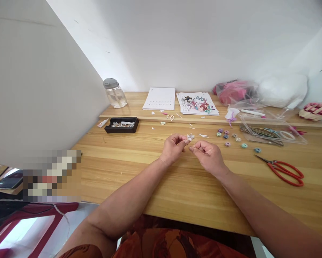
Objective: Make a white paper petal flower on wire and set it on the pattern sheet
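Above the middle of the wooden table, my left hand (174,147) pinches a small whitish flower-like piece (190,137) between thumb and fingertips. Close to its right side, my right hand (207,154) is closed in a pinch, thumb against forefinger. Whatever lies between those fingers is too small to make out. White paper slivers (203,135) lie just beyond the hands. To the right sit several small thread spools (226,136) in different colours. Scissors with red handles (287,172) rest at the right, blades slightly toward the hands.
A black tray (121,130) of beads stands left, with a water bottle (115,94) behind it. Along the raised back ledge are a white paper stack (158,98), printed flower sheets (214,109) and bagged pink material (233,92). A clear box (297,138) holds thin tools.
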A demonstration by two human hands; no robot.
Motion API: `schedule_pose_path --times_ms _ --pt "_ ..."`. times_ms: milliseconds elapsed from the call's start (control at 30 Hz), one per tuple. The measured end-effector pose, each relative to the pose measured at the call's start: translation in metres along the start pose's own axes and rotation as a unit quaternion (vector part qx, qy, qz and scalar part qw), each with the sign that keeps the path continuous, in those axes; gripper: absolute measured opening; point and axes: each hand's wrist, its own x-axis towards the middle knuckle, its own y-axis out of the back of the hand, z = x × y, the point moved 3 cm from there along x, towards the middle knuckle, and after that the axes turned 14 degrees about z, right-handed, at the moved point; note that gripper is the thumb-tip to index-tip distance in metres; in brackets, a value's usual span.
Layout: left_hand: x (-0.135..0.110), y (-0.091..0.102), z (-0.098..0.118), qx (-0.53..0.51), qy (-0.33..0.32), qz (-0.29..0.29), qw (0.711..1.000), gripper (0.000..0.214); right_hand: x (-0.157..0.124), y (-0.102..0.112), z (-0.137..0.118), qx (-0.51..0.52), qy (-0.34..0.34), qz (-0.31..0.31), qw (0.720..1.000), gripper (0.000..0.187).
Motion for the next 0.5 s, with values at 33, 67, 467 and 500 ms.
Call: schedule_pose_path --times_ms 33,67,467,500 --pt "-0.001 0.0 0.001 -0.022 0.011 -0.009 1.0 0.028 0.0 0.0 0.0 0.004 -0.006 -0.005 1.0 0.027" --pt "-0.002 -0.001 0.001 -0.044 0.023 -0.021 0.999 0.031 0.0 -0.001 0.0 0.011 -0.01 -0.009 1.0 0.028" --pt "-0.001 -0.001 0.003 -0.025 0.033 -0.044 0.998 0.027 0.003 0.009 0.003 -0.082 0.076 -0.02 0.994 0.017" --pt "-0.001 0.0 0.003 0.001 0.022 -0.043 0.999 0.023 0.003 0.012 0.0 -0.097 0.108 0.001 0.989 0.015"
